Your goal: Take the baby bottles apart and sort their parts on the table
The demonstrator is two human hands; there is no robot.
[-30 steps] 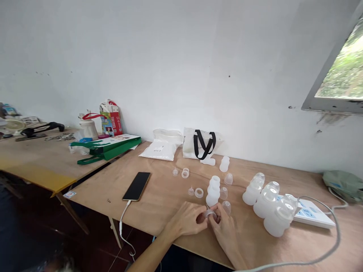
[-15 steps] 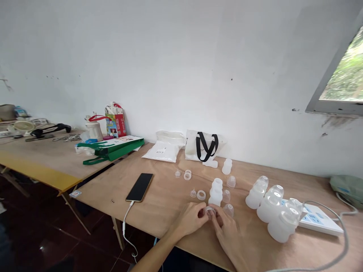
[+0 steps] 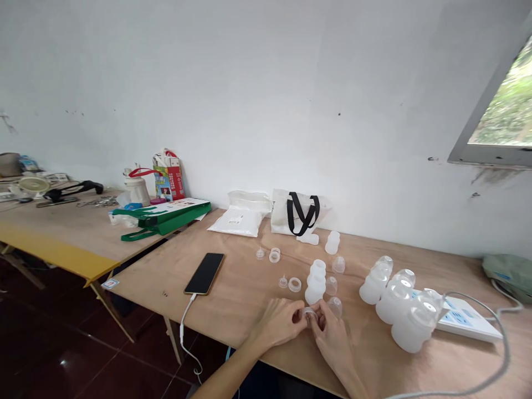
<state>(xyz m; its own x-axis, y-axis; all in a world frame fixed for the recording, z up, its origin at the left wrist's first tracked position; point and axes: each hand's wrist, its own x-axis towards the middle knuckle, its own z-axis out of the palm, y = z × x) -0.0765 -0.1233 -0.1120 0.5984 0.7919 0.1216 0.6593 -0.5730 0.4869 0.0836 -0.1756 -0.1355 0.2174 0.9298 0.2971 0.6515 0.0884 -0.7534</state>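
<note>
Near the table's front edge, my left hand [image 3: 286,320] and my right hand [image 3: 332,335] pinch a whitish bottle collar ring [image 3: 308,311] between them. Whether a nipple sits inside the ring is hard to make out. Just beyond my fingers stands a frosted baby bottle body [image 3: 315,284]. Clear dome caps [image 3: 331,286] line its right side, the nearest one [image 3: 335,306] close to my right hand. On the left lie a nipple [image 3: 283,281] and a loose ring [image 3: 295,285]; farther back are another nipple [image 3: 260,253] and more ring parts [image 3: 275,255].
Capped baby bottles [image 3: 396,296] stand in a row at right, before a white power strip [image 3: 465,318] with a grey cable. A charging phone [image 3: 205,274] lies left. At the wall are a white plastic package [image 3: 239,216], a black-handled bag [image 3: 282,213] and another bottle body [image 3: 332,243].
My fingers have shifted slightly around the ring, with the right-hand fingertips drawn closer together. The objects on the table stay where they were.
</note>
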